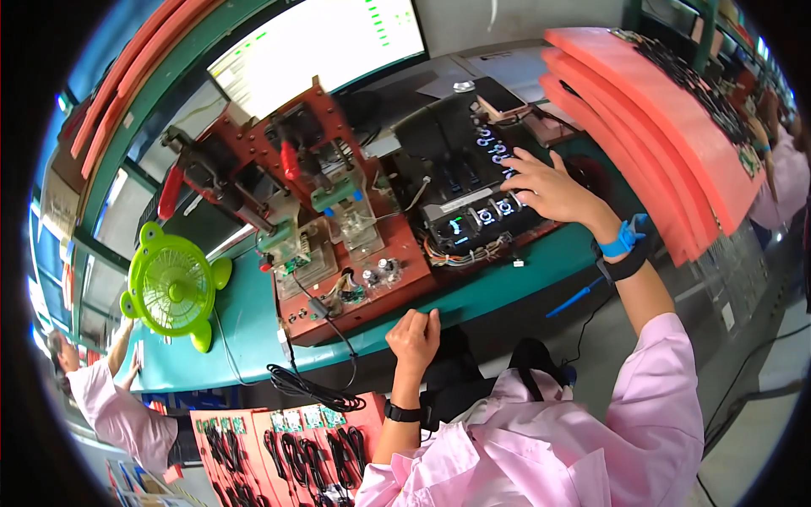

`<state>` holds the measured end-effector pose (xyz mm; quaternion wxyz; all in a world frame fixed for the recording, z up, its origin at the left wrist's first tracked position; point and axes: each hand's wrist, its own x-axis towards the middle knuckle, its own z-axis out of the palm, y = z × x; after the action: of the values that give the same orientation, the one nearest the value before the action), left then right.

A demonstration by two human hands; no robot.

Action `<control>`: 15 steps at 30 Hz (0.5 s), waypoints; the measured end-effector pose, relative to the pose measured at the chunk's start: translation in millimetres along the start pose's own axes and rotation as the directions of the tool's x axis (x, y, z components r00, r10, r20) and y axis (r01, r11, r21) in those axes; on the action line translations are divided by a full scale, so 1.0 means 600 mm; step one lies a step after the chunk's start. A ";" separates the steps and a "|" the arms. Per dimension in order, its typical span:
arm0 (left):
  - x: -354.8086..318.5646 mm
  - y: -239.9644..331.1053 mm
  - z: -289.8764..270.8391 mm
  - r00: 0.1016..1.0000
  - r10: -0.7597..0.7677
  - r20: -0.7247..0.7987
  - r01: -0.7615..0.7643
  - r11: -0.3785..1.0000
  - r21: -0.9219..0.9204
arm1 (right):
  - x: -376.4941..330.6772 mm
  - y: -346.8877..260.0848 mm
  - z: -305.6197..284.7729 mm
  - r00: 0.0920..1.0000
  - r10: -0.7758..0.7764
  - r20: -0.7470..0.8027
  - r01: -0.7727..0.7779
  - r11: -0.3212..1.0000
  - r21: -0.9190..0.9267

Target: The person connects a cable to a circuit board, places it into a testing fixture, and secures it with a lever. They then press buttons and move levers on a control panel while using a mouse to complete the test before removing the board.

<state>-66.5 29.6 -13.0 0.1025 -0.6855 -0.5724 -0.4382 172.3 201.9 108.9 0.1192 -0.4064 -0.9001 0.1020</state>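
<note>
My right hand (553, 190) reaches over a black device with a row of lit buttons (497, 152), its fingers spread and the tips at or just above the lights. Nothing is held in it. Near the front edge of the green bench my left hand (414, 336) is closed in a loose fist, with no thing showing in it. Just beyond that fist stands a red test fixture (372, 296) with two toggle clamps. One clamp has a red handle (290, 159); green circuit boards (334, 196) sit beneath the clamps.
A green fan (173, 287) stands left on the bench (245, 325). Stacked pink foam trays (642, 127) rise at right. Black cables with boards lie on a foam tray (253, 422) at lower left. A bright monitor (329, 42) is behind. Another person (127, 406) works at far left.
</note>
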 end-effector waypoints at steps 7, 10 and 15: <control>-0.001 0.005 -0.003 0.999 -0.046 -0.012 0.046 0.998 0.042 | -0.003 -0.007 0.007 0.997 -0.069 -0.041 0.070 0.997 0.034; 0.010 0.018 -0.020 0.986 -0.136 0.102 0.146 0.984 -0.100 | -0.019 -0.014 -0.002 0.999 -0.049 0.003 0.049 0.999 0.013; 0.012 0.037 -0.191 0.984 -0.098 -0.147 0.117 0.985 0.126 | -0.054 -0.043 0.052 0.752 -0.133 -0.645 0.269 0.956 0.117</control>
<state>-103.0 -46.3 68.4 0.1645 -0.6127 -0.6282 -0.4504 165.6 158.1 82.4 0.4648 -0.3028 -0.8312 0.0375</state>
